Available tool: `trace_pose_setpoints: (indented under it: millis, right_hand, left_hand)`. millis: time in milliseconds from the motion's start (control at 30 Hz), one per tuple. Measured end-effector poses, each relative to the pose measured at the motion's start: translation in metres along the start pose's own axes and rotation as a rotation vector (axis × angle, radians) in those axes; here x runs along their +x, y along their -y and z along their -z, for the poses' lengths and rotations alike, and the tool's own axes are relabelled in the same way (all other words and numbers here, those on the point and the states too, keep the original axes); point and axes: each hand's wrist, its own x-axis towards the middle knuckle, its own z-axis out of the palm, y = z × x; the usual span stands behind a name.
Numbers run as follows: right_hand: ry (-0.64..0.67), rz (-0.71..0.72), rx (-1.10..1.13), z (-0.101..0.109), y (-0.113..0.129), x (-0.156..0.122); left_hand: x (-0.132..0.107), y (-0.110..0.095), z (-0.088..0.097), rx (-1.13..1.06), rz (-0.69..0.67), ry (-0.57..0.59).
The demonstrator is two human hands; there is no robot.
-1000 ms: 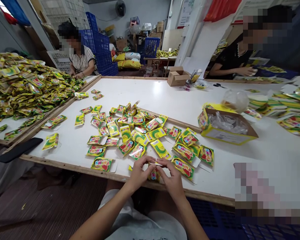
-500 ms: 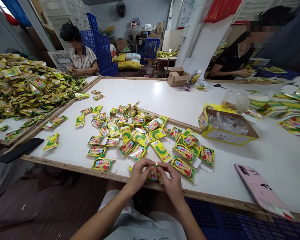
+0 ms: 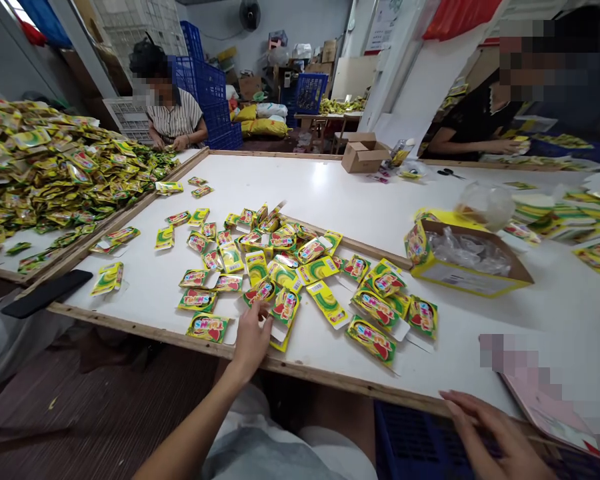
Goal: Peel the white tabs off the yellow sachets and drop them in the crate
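A packing workshop, it seems: a big heap of packets [image 3: 55, 167] fills the left, small printed boxes [image 3: 327, 303] litter the white table [image 3: 290, 177] mid-frame, blue crates [image 3: 207, 93] and sacks [image 3: 265, 127] pile up near the top, and co-workers [image 3: 180, 110] handle goods at upper left and right.

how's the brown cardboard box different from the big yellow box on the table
The brown box is plain outside; the yellow box is printed. The brown box stands farther back than the yellow box. The yellow box looks wider and lower than the brown box. Both stand on the table.
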Motion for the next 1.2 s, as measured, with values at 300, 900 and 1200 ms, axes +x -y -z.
trace_pose_setpoints:
  millis: [300,900,1200]
  right_hand:
    - [0.183,0.224,0.432,-0.102,0.108,0.004]
    - [0.374,0.102,0.649,-0.145,0.088,0.018]
    - [0.292,0.111,0.74,-0.15,0.1,0.033]
  left_hand:
    - [0.029,-0.068,0.0,-0.205,-0.43,0.381]
    - [0.0,-0.038,-0.037,-0.466,-0.117,0.447]
    - [-0.01,-0.04,-0.05,-0.704,-0.024,0.27]
